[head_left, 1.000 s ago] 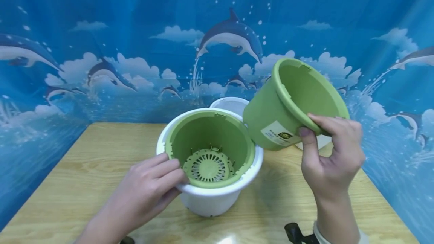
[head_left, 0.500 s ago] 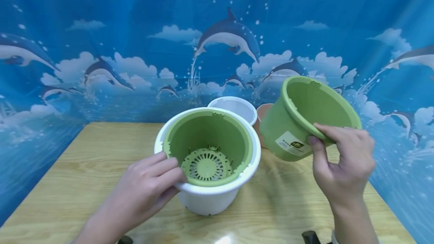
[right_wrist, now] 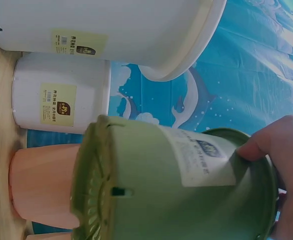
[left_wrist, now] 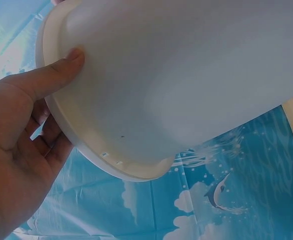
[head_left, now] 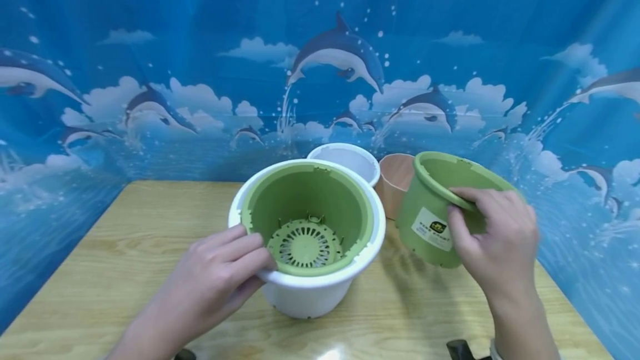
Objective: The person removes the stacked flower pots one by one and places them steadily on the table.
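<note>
Left of the table's middle stands a white flowerpot (head_left: 310,298) with a green flowerpot (head_left: 310,196) nested inside, its slotted bottom showing. My left hand (head_left: 220,274) grips their near-left rim. In the left wrist view the thumb (left_wrist: 61,72) presses the white outer wall below the rim. At the right, my right hand (head_left: 500,238) pinches the rim of another green flowerpot (head_left: 417,204), which bears a white label (head_left: 434,230). That pot hangs slightly tilted above the table, and the right wrist view shows its slotted base (right_wrist: 94,187).
Behind the nested pots stands a second white flowerpot (head_left: 347,155). Beside it is an orange flowerpot (head_left: 392,193), partly hidden by the held green pot. The edge of another orange pot (right_wrist: 49,237) shows in the right wrist view. A blue dolphin curtain (head_left: 200,43) borders the wooden table (head_left: 125,243).
My right hand has moved the green flowerpot right, then lowered it toward the table and turned it more upright, uncovering the orange pot. My left hand keeps its grip.
</note>
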Motion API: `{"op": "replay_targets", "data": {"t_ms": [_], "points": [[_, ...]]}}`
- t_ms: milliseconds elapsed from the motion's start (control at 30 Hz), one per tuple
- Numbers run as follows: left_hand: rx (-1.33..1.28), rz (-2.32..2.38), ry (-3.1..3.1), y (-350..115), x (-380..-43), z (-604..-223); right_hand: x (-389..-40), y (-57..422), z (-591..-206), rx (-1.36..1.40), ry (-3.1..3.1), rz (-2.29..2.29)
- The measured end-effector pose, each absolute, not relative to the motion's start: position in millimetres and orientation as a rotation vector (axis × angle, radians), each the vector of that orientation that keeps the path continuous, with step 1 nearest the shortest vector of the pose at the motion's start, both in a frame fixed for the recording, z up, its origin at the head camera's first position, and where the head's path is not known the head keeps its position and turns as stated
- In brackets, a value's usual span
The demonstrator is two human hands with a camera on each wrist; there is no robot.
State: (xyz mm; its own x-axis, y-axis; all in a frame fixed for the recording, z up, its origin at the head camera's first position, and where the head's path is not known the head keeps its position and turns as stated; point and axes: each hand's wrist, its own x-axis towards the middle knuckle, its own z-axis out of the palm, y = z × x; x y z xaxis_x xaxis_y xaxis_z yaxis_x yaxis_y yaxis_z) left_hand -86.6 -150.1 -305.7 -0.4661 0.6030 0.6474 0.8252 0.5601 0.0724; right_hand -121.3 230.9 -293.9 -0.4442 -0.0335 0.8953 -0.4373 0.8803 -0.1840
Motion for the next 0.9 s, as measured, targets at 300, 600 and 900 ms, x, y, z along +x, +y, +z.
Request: {"op": "replay_targets", "data": {"t_ms": [300, 600, 900], "points": [[-1.145, -0.500, -2.179, -149, -88, -306, -121, 237, -298, 0.274, -2.188, 0.371], [-1.134, -0.504, -2.220, -149, -87, -306, -124, 239, -300, 0.237, -2.395, 0.324], [-1.133, -0.504, -2.219, -149, -88, -306, -127, 243, -300, 0.104, -2.588, 0.334]]}}
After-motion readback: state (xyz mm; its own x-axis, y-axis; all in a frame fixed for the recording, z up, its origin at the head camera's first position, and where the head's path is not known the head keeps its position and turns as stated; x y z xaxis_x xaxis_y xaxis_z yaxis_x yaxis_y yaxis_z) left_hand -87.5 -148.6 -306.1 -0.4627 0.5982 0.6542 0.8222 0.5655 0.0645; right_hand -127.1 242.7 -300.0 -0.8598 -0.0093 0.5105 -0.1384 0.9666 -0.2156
